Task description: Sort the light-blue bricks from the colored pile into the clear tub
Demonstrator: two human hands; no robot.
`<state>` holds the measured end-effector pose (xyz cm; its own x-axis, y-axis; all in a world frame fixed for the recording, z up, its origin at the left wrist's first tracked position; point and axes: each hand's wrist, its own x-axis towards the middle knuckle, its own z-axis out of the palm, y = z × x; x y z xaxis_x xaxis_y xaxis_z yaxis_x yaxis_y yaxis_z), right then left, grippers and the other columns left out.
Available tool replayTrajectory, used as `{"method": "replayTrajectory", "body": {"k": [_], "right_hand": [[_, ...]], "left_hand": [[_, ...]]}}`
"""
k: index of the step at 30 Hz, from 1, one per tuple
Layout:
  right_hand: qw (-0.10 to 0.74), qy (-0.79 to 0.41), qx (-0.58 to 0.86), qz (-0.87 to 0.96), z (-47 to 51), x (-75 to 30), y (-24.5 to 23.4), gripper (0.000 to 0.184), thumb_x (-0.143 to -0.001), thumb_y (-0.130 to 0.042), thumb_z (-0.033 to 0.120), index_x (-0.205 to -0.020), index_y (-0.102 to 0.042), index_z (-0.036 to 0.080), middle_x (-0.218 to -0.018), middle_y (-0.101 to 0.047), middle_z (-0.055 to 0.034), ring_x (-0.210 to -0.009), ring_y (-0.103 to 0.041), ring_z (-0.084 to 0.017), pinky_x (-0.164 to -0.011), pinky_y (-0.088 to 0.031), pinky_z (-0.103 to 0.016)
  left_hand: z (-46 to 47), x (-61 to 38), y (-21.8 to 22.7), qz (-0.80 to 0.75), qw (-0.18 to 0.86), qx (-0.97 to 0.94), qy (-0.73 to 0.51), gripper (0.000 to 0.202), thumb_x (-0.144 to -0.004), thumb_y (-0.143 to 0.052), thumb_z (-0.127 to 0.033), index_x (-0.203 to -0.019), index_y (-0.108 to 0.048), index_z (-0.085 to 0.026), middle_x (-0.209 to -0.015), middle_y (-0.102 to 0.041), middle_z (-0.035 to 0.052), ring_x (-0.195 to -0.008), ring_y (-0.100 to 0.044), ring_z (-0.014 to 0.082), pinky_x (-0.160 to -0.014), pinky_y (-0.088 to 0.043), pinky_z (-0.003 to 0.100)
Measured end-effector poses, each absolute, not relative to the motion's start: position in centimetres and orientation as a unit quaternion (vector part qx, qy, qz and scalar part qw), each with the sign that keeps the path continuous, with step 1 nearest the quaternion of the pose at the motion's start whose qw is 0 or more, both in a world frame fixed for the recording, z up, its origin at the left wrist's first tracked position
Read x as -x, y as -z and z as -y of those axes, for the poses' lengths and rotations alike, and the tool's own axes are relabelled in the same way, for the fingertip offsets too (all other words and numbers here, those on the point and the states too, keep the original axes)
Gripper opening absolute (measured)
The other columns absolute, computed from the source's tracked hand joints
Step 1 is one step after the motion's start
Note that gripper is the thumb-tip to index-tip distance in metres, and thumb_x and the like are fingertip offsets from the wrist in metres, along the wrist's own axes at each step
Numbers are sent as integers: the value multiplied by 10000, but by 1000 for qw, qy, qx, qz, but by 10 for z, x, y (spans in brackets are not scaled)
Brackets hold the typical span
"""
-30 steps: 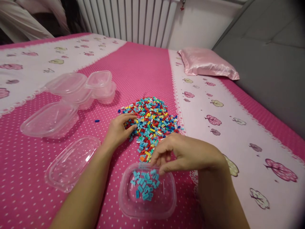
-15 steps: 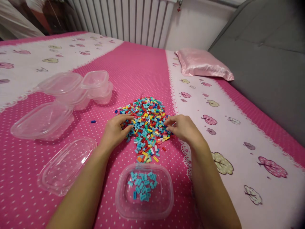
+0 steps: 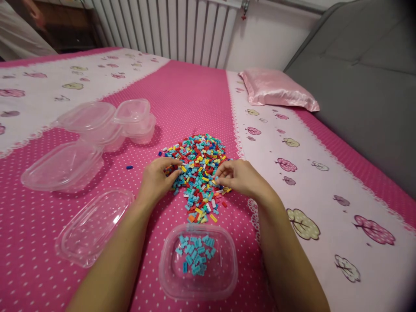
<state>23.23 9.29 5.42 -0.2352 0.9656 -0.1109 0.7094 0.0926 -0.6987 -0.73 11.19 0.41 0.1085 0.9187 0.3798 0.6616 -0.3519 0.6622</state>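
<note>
A heap of small toy building bricks (image 3: 198,167) in many colours lies on the pink dotted bedspread. At its left edge rests my left hand (image 3: 159,177), fingers curved and thumb apart from the forefinger. My right hand (image 3: 242,175) reaches over the heap's right side, thumb and forefinger pinched on what looks like a light blue brick (image 3: 216,178). Nearer to me stands a clear plastic container (image 3: 224,284), holding several light blue bricks (image 3: 196,253). An oval clear lid (image 3: 82,236) lies flat beside my left forearm.
Several lidded clear containers (image 3: 63,167) stand to the left. A single dark blue brick (image 3: 129,167) lies apart from the heap. A pink pillow (image 3: 277,89) rests by the grey headboard (image 3: 360,78). Behind the bed is a white radiator (image 3: 169,30); a person's hand (image 3: 37,17) shows far left.
My right hand has moved left and inward over the heap, its fingertips closing together. My left hand has barely moved. The view has shifted slightly.
</note>
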Motion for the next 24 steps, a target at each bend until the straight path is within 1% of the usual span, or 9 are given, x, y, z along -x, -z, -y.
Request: {"method": "replayTrajectory", "body": {"k": [4,8,10,14,19,21,24], "right_hand": [[192,-407,514,730,-82,-227,-67,63,-704,-657,147,-767,-653,151,-623,-654,0,-570,-596,-103,-541,-434,-205],[164,-439,454,758,-77,-226,-72,74,-704,-652,152,-778,-651,158,-589,-615,23,-546,-553,-89,-514,-401,-196],[161,-424,456,766,-77,-226,-71,81,-704,-641,138,-781,-649,161,-596,-613,25,-549,-548,-87,-517,-392,-197],[175,-365,503,764,-81,-226,-68,124,-701,-605,94,-795,-647,163,-671,-652,5,-595,-578,-98,-547,-397,-205],[179,-364,530,745,-85,-227,-65,148,-696,-601,76,-809,-648,159,-684,-658,-8,-623,-604,-115,-554,-408,-213],[185,-376,529,738,-85,-227,-64,138,-700,-608,86,-812,-642,158,-671,-653,-7,-612,-600,-113,-548,-412,-212],[195,-432,502,723,-83,-229,-66,93,-718,-631,127,-806,-624,152,-651,-642,-2,-608,-597,-107,-559,-435,-208]], "left_hand": [[-111,7,-4,-552,147,-715,-403,182,-755,-639,-263,-897,-733,-199,-927,-737,62,-884,-664,234,-841,-497,355],[-111,7,-4,-552,143,-715,-404,170,-750,-636,-260,-875,-737,-205,-907,-741,52,-871,-667,233,-832,-500,351],[-111,7,-4,-553,142,-715,-403,171,-747,-637,-256,-873,-739,-203,-903,-742,53,-865,-667,235,-827,-502,353],[-110,7,-4,-567,141,-705,-402,205,-738,-650,-259,-917,-737,-207,-925,-739,51,-850,-668,229,-827,-506,345],[-109,5,-5,-574,146,-697,-404,213,-756,-628,-266,-931,-735,-207,-934,-737,47,-838,-671,218,-775,-520,314],[-109,4,-7,-576,150,-695,-404,247,-761,-625,-271,-980,-721,-206,-924,-735,47,-836,-675,216,-784,-519,316],[-108,3,-10,-583,148,-688,-407,372,-763,-636,-283,-1128,-657,-213,-879,-738,26,-839,-682,213,-814,-510,322]]}}
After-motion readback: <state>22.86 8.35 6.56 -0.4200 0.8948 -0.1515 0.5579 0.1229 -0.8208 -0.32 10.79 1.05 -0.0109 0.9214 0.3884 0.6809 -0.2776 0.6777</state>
